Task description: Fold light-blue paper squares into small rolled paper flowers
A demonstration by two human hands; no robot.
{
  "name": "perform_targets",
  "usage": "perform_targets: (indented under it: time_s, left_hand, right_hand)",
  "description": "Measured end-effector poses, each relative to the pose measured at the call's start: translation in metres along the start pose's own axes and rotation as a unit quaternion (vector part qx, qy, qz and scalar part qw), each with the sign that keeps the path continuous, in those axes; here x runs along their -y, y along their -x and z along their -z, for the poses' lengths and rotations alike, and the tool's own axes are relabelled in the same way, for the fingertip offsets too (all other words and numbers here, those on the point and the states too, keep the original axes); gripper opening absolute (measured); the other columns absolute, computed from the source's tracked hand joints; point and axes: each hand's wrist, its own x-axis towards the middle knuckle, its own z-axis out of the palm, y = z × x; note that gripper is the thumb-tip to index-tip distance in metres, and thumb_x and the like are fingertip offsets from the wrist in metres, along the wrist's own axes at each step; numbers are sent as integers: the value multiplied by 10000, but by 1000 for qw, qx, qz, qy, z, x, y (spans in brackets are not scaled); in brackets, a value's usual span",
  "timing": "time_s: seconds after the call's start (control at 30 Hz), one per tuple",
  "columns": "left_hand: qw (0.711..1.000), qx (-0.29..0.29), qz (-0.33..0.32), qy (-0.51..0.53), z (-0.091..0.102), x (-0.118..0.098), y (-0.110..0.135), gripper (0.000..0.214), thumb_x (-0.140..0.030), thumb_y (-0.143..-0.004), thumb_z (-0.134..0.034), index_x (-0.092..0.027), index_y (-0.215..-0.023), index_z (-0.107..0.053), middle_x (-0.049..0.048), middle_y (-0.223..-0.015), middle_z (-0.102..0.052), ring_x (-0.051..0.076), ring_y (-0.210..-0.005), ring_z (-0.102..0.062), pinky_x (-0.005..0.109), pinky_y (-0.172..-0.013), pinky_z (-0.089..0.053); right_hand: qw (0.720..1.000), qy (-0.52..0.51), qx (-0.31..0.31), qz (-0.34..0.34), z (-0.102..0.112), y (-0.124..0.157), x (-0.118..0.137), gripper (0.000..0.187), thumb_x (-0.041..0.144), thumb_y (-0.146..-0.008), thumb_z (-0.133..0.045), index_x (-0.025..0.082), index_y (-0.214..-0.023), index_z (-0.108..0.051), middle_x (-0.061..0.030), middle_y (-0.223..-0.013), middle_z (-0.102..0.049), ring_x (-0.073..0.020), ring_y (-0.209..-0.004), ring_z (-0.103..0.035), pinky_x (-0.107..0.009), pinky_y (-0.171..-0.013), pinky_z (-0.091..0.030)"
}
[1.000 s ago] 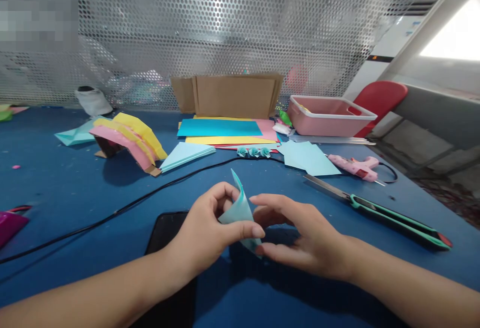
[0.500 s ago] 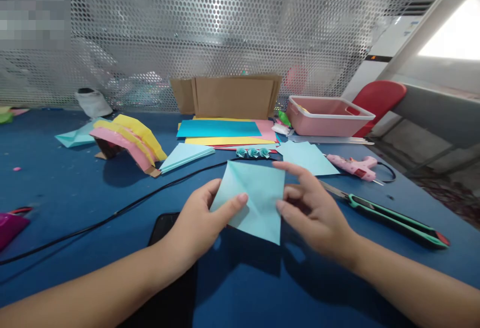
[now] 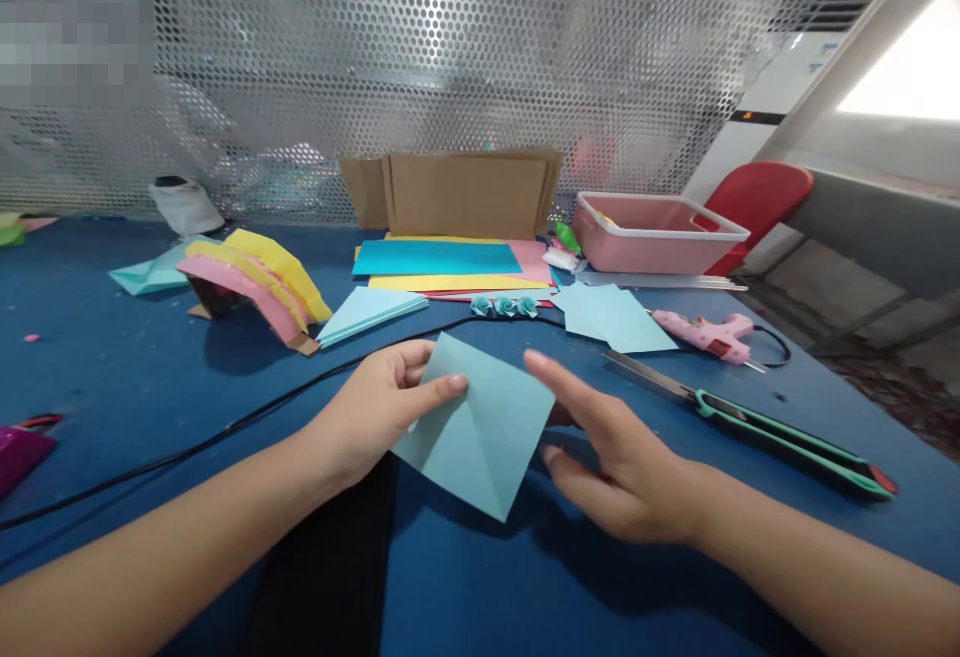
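Note:
My left hand (image 3: 386, 407) pinches a light blue square of paper (image 3: 484, 427) by its left side, thumb on top and fingers underneath. A diagonal crease runs across the sheet, which is held above the blue table (image 3: 450, 597). At the paper's right corner is my right hand (image 3: 615, 457), its index finger and thumb spread apart; some of its fingers are hidden behind the corner. Behind the sheet sit three small light blue paper flowers (image 3: 505, 306) in a row. A folded light blue paper stack (image 3: 375, 313) and loose light blue squares (image 3: 615, 317) lie on either side of them.
A utility knife (image 3: 787, 442) with its blade out lies right of my right hand, near a pink glue gun (image 3: 705, 334). A black cable (image 3: 277, 404) crosses the table. Further back are a pink basket (image 3: 660, 237), coloured sheets (image 3: 435, 257) and a yellow-pink paper arch (image 3: 255, 282).
The paper has turned clockwise and shifted a little left and down in my left hand. My right hand has moved slightly lower, its fingers off the paper's near face.

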Motion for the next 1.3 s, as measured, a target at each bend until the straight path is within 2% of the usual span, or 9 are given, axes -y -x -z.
perform_targets:
  time_s: [0.07,0.13,0.27,0.43,0.53,0.67,0.9,1.07,1.3]
  left_hand:
    - [1000,-4,6,-11,0,0,0,368,-311,-745,-772,-160,-1045,-622,61,-872,-751,187,-745,-704,286,-671,-559]
    - [1000,3,20,-13,-1,-1,1,371,-292,-733,-776,-176,-1048,-619,45,-864,-752,185,-715,-702,293,-653,-561]
    - [998,6,41,-36,-3,-1,3,303,-302,-725,-771,-176,-964,-632,29,-831,-744,170,-679,-687,273,-620,-544]
    - [997,8,47,-63,-3,-1,4,283,-310,-729,-758,-172,-942,-631,28,-816,-740,167,-683,-679,266,-623,-530]
    - [995,12,52,-80,-6,0,7,245,-322,-747,-738,-169,-893,-615,8,-770,-721,141,-637,-651,238,-588,-503]
    - [993,68,36,-93,-13,4,11,201,-300,-766,-716,-161,-836,-589,-28,-717,-666,96,-639,-595,186,-590,-437]
    - [984,116,52,-125,-23,6,18,136,-186,-761,-611,-179,-887,-561,-49,-668,-580,92,-594,-491,209,-580,-367]
    - [989,112,82,-58,-28,3,18,268,-150,-657,-570,-173,-924,-558,-44,-653,-577,105,-620,-508,230,-635,-417]
    - [992,27,29,-117,-30,7,20,351,-383,-706,-747,-182,-918,-553,-45,-644,-615,102,-591,-522,206,-575,-397]
  right_hand:
    - [996,73,26,37,1,0,0,806,-19,-757,-465,324,-1467,-295,-129,-1395,-359,-240,-1207,-507,-401,-938,-515]
    - [988,138,25,64,3,-1,1,713,-45,-763,-481,329,-1369,-456,-107,-1470,-211,-281,-1344,-348,-463,-1029,-442]
    - [973,188,-16,135,7,-3,5,348,38,-848,-563,296,-1049,-680,-78,-1368,-342,-275,-1312,-335,-484,-1066,-397]
    - [973,156,-40,166,8,-5,9,91,175,-863,-655,236,-870,-722,-86,-1202,-507,-260,-1249,-392,-405,-1044,-418]
    - [988,95,-54,113,6,-7,11,100,241,-875,-652,211,-801,-712,-86,-1065,-559,-234,-1159,-491,-385,-1027,-427]
    - [996,-29,-41,-70,5,-12,14,148,235,-840,-667,181,-703,-660,-63,-929,-616,-162,-859,-628,-283,-792,-522]
    - [951,-134,-14,-278,4,-15,18,216,260,-796,-570,180,-605,-509,-11,-682,-598,-123,-595,-519,-234,-527,-405]
    - [957,-80,-10,-278,6,-13,18,196,232,-749,-549,191,-580,-457,18,-592,-517,-120,-564,-474,-236,-520,-370]
    - [963,-58,-41,-259,9,-13,21,241,301,-786,-577,193,-590,-487,11,-604,-542,-127,-568,-492,-244,-530,-387]
